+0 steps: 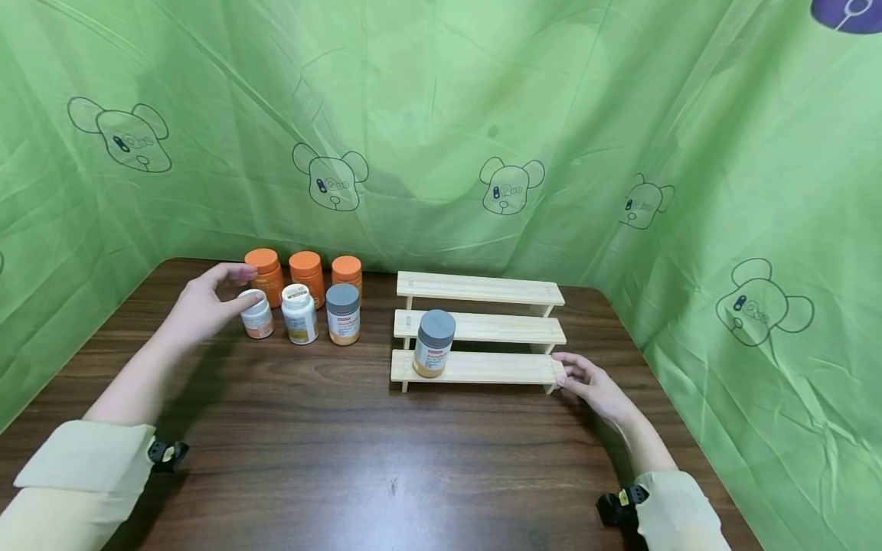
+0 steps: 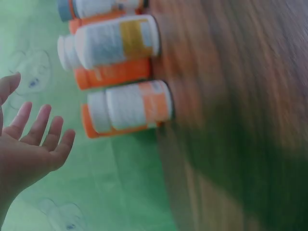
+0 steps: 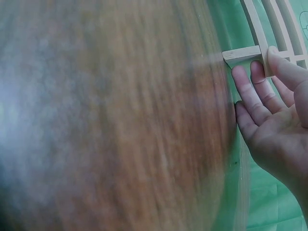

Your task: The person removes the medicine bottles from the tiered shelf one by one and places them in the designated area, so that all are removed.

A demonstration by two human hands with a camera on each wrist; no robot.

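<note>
My left hand (image 1: 207, 301) reaches over a small white bottle (image 1: 258, 315) at the left end of the front row, its fingers spread. In the left wrist view, that hand (image 2: 36, 139) is apart from the bottles, holding nothing. My right hand (image 1: 598, 390) pinches the right end of a three-tier wooden rack (image 1: 506, 369); in the right wrist view, the thumb lies on the board's edge with fingers beneath. A grey-lidded jar (image 1: 434, 344) stands upright at the left of the rack's lowest tier.
Beside the small bottle stand a taller white bottle (image 1: 299, 315) and another grey-lidded jar (image 1: 343, 315). Behind them is a row of orange bottles (image 1: 306, 277). The dark wooden table (image 1: 386, 467) is enclosed by a green curtain (image 1: 427, 115).
</note>
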